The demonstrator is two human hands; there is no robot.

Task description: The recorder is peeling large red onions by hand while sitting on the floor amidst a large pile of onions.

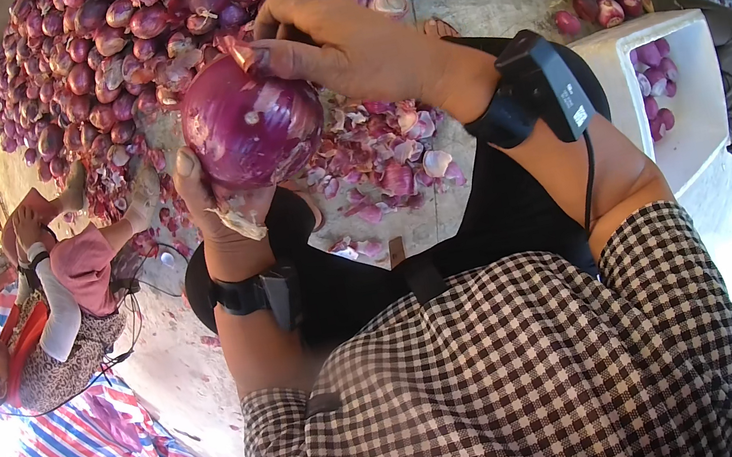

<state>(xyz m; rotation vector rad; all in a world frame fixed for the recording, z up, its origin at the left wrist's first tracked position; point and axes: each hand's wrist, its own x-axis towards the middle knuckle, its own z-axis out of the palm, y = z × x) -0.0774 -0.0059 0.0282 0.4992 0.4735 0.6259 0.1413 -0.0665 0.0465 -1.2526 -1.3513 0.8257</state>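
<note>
A large red onion point(249, 122), glossy and purple, sits in my left hand point(208, 212), whose thumb presses its left side; most of the other fingers are hidden beneath it. A pale strip of loose skin point(240, 223) hangs under the onion by my left wrist. My right hand point(359, 49) reaches over from the right, thumb and fingers closed on a flap of papery onion skin point(239, 52) at the onion's top. Part of the onion's surface looks smooth and bare, with a small pale spot facing up.
A big heap of red onions point(144, 23) spreads along the far side. Peeled skins point(393, 160) litter the floor between my knees. A white box point(635, 34) with onions in it stands on the right. Seated people point(53, 284) are at left and far right.
</note>
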